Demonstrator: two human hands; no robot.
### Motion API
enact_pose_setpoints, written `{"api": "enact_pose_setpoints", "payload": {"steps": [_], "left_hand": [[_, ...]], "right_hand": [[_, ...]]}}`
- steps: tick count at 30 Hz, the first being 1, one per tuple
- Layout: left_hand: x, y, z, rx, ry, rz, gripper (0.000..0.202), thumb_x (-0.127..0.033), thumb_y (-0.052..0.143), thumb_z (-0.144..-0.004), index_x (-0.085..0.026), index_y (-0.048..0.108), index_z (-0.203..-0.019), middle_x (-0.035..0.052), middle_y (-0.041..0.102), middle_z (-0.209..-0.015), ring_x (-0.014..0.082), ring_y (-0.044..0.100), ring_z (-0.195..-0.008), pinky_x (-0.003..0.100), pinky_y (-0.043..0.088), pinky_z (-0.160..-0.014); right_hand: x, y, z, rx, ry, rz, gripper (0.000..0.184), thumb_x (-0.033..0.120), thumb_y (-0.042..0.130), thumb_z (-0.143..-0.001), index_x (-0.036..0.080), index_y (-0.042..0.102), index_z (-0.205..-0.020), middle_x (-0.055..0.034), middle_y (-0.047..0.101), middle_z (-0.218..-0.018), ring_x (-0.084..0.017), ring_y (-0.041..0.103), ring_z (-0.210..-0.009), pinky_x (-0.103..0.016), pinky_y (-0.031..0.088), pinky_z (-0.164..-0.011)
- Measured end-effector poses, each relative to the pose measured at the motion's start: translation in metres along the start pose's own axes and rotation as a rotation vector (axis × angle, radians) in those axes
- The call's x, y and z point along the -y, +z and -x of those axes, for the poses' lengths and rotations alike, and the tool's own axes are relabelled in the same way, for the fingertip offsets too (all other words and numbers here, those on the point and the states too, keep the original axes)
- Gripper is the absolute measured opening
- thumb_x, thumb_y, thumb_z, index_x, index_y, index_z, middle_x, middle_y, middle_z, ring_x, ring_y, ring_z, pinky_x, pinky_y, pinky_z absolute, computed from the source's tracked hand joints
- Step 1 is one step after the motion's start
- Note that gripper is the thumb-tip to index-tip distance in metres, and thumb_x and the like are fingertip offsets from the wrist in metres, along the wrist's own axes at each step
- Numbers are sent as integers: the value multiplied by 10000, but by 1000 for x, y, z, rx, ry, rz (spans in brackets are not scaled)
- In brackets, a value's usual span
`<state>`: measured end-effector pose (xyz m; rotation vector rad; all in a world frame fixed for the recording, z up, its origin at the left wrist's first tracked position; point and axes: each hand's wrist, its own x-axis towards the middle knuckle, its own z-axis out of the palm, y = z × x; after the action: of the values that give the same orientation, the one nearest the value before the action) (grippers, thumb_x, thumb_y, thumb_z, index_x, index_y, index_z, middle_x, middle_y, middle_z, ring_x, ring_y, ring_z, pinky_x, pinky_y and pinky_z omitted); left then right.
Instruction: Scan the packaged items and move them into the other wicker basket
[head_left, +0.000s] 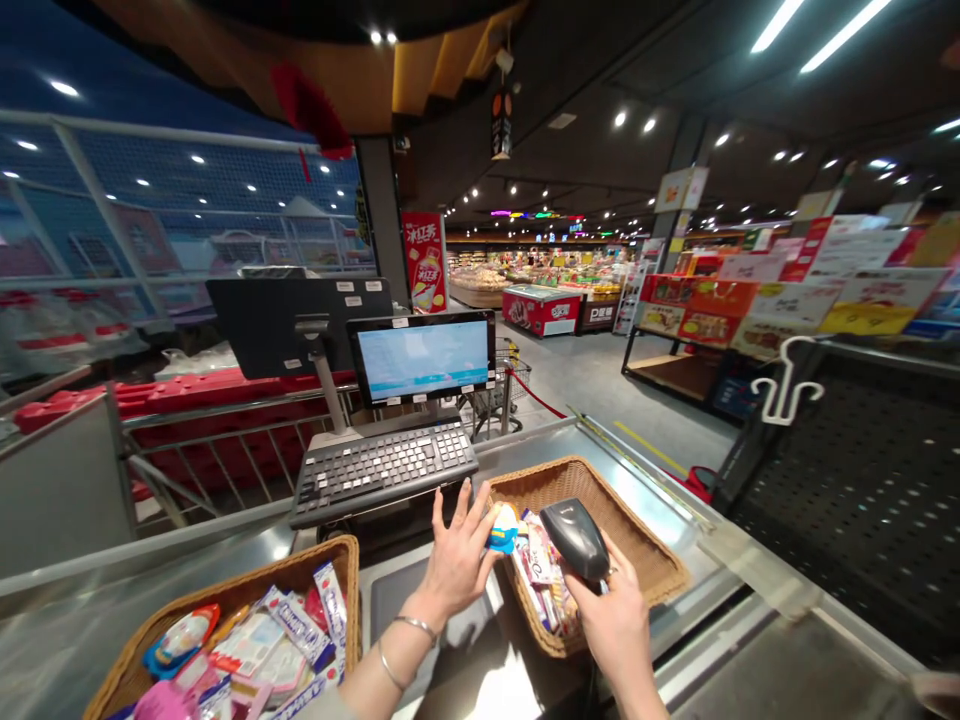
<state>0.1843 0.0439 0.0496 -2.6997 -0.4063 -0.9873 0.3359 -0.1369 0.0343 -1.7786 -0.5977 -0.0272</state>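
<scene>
My left hand [456, 560] pinches a small blue and white packet [502, 528] between thumb and fingers, its other fingers spread, just left of the right wicker basket [645, 545]. My right hand [619, 620] grips a black handheld barcode scanner [576, 538], whose head points toward the packet. The right basket holds several snack packets [541, 570]. A second wicker basket [225, 600] at the lower left is full of several wrapped goods.
A black keyboard [384, 468] and a lit checkout screen [424, 357] stand behind my hands on the steel counter [675, 480]. A second monitor [296, 322] faces away. Metal railings stand at left, display shelves at right, a shop aisle beyond.
</scene>
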Motion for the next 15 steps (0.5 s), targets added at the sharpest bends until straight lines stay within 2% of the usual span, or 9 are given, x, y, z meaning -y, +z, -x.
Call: {"api": "enact_pose_setpoints", "payload": {"steps": [3, 6, 8, 11, 15], "left_hand": [[-13, 14, -16, -45, -7, 18, 516, -312, 554, -933, -275, 497, -1445, 75, 401, -1580, 325, 102, -1545, 650, -72, -1216], [-24, 20, -29, -63, -74, 14, 558, -292, 532, -944, -268, 433, -1493, 98, 385, -1582, 317, 135, -1541, 646, -61, -1221], [-27, 18, -32, -59, -90, 17, 579, -282, 524, -943, -251, 408, -1510, 108, 358, -1595, 318, 140, -1541, 643, -54, -1224], [-23, 8, -24, -46, -94, 6, 575, -274, 525, -937, -245, 423, -1502, 110, 337, -1606, 324, 143, -1540, 642, -45, -1224], [-7, -10, 1, -16, -137, -49, 557, -274, 538, -935, -257, 450, -1485, 93, 354, -1601, 322, 144, -1540, 627, -54, -1227]], "right_hand": [[-5, -7, -1, -64, 23, 0, 460, 411, 734, -676, 143, 745, -1049, -190, 630, -1313, -364, 592, -1213, -539, 435, -1074], [-9, -12, -2, -84, 20, 6, 464, 414, 738, -669, 146, 741, -1047, -183, 647, -1288, -363, 603, -1193, -537, 441, -1069], [-10, -13, -2, -82, 19, 0, 461, 420, 737, -667, 149, 741, -1040, -181, 650, -1287, -363, 601, -1196, -535, 439, -1072], [-7, -11, -2, -54, 37, -13, 453, 428, 728, -669, 149, 747, -1025, -189, 646, -1292, -371, 583, -1223, -548, 418, -1088], [4, 2, 1, 19, 26, -24, 463, 451, 702, -694, 155, 751, -1046, -186, 635, -1314, -371, 558, -1260, -548, 421, -1080]]}}
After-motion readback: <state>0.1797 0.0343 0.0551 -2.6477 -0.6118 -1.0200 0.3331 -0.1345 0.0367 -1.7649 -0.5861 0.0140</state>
